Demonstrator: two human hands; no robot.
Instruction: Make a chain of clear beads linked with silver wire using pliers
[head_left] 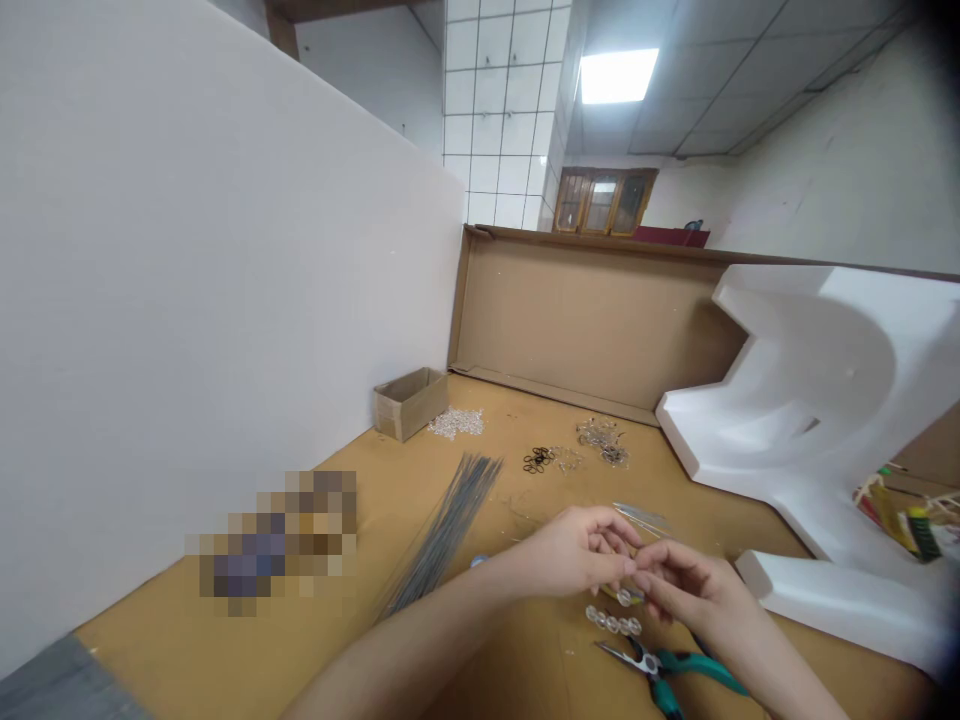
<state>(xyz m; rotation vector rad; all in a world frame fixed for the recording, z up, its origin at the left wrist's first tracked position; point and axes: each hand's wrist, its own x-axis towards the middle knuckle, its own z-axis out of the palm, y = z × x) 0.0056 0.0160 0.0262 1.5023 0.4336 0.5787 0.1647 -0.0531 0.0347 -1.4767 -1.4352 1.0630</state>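
Fingertips of my left hand point(592, 548) and my right hand point(684, 580) meet in a pinch near the table's front. Whatever lies between them is too small to make out. Just below the fingers is a clear round bead point(624, 598), beside a yellow thing partly hidden by my right hand. A short row of clear beads point(613, 622) lies lower down. Below it, green-handled needle-nose pliers point(646, 658) rest with their jaws slightly apart, near my right wrist. A bundle of thin grey wires point(450, 525) lies beyond my left forearm.
Farther back are an open cardboard box point(411, 405), a heap of small clear pieces point(457, 423), black rings point(536, 460) and metal findings point(602, 438). Thin metal rods point(639, 518) lie behind my hands. White foam packaging point(810, 400) stands right; a white panel point(225, 250) borders the left.
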